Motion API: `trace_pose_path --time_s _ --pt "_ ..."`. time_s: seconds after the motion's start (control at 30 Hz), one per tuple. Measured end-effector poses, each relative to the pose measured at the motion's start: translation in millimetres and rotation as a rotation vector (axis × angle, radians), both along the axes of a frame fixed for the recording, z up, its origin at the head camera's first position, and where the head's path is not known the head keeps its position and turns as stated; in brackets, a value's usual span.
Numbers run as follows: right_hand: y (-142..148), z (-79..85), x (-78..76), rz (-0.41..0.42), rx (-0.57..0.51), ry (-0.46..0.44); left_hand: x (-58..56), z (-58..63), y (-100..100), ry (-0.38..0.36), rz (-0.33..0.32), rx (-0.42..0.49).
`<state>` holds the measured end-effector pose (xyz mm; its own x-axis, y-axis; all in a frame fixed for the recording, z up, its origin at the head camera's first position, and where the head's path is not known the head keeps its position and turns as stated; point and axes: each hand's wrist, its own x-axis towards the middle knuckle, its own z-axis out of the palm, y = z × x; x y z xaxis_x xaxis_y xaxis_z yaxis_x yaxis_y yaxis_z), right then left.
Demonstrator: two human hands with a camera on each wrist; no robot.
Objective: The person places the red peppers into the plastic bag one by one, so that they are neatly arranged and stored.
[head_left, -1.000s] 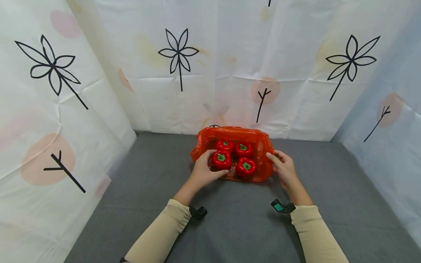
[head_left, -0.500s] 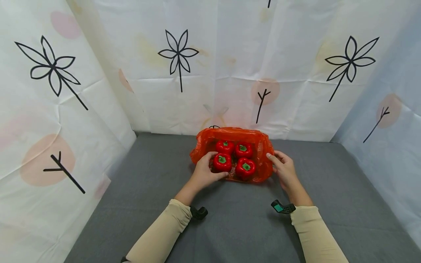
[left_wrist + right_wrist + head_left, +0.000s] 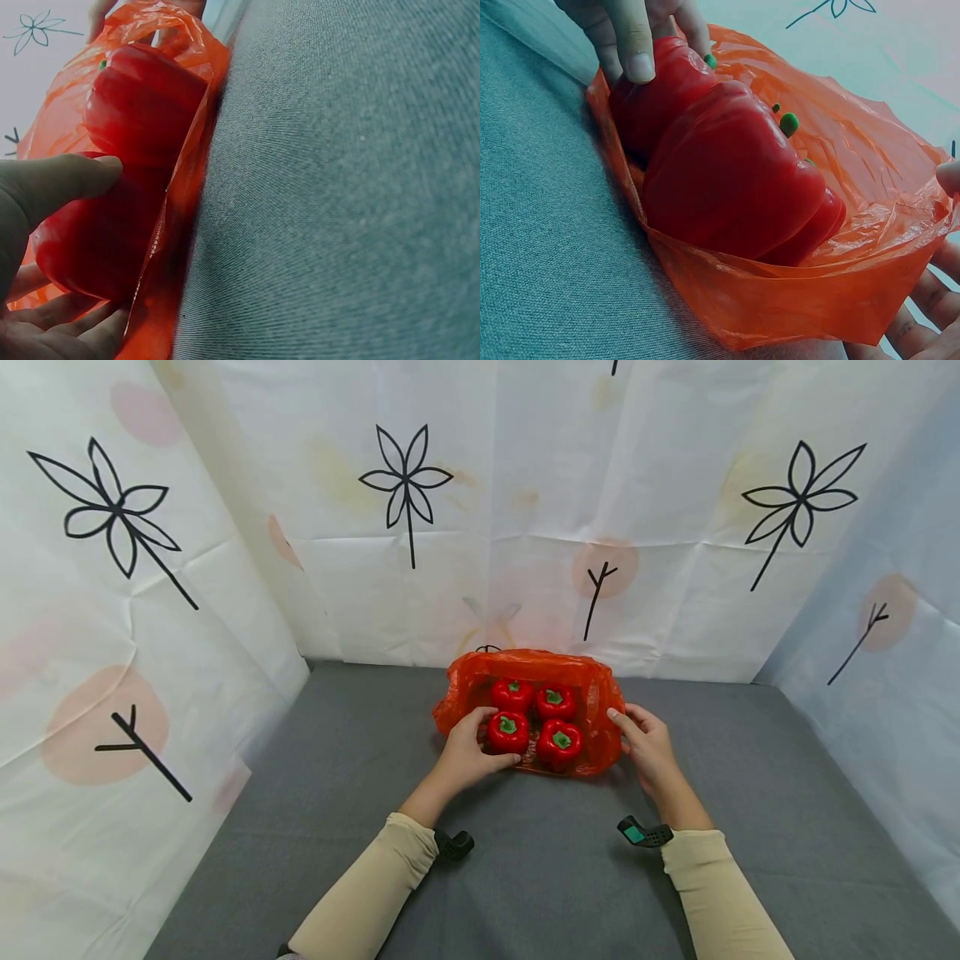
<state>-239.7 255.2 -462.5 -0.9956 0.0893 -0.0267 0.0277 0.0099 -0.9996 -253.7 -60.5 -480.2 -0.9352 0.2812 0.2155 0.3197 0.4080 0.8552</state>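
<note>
An orange plastic bag (image 3: 468, 681) lies with its mouth spread wide, and several red bell peppers with green stems sit inside. My left hand (image 3: 461, 758) grips the front-left bell pepper (image 3: 507, 735), thumb on the near side and fingers round the far left side. Its thumb (image 3: 79, 176) crosses the pepper in the left wrist view. On the bag's right side, my right hand (image 3: 651, 745) pinches the rim between thumb and fingers. The front-right bell pepper (image 3: 727, 176) stands beside the gripped one. Behind them are a back-left bell pepper (image 3: 513, 695) and a back-right bell pepper (image 3: 556, 701).
The bag rests on a grey cloth-covered table (image 3: 547, 868), near its back edge. White sheets (image 3: 465, 593) printed with flowers and twigs rise at the back and both sides. Each wrist carries a black strap mount (image 3: 645, 832).
The front-left bell pepper has shifted slightly towards me and to the right in my left hand's grip. My right hand keeps its place on the bag's rim.
</note>
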Motion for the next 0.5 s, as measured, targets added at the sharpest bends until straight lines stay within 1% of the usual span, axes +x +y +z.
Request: trace_pose_path --time_s 0.1,0.27,0.5 --pt "0.1 0.6 0.2 -0.003 0.010 -0.008 0.4 0.2 0.2 0.002 0.001 -0.008" --pt "-1.8 0.9 0.6 -0.024 0.070 -0.002 1.5 1.3 -0.6 0.029 0.008 -0.048" --pt "-2.5 3.0 -1.8 -0.060 0.147 0.076 1.8 1.8 -1.0 0.083 0.014 -0.104"
